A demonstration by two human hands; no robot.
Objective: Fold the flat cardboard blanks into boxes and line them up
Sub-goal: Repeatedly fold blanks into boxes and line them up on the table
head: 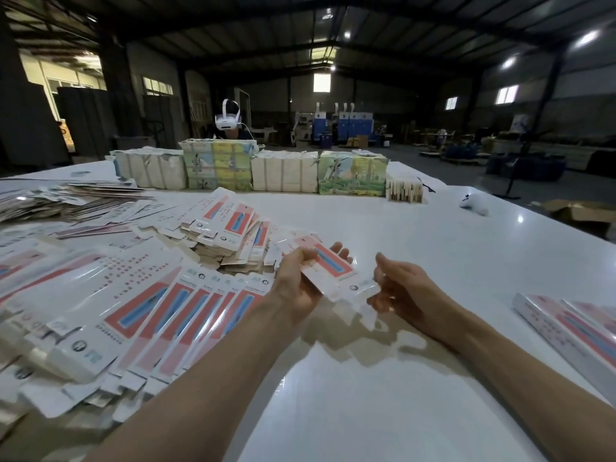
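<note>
Fingers of the left hand point(298, 288) gripped a flat blank point(333, 270) above the white surface point(400, 221); right hand point(405, 290) fingers pinched its end flap.

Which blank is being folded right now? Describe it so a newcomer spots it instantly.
On the big white table, look just right of the sprawling pile of flat blanks. The cardboard blank is the only one lifted off the table, gripped by the left hand with the right hand at its near flap; every other lies on the table.

Flat blanks point(140, 305) left, folded boxes point(573, 328) right (table's point(433, 235) near edge).
</note>
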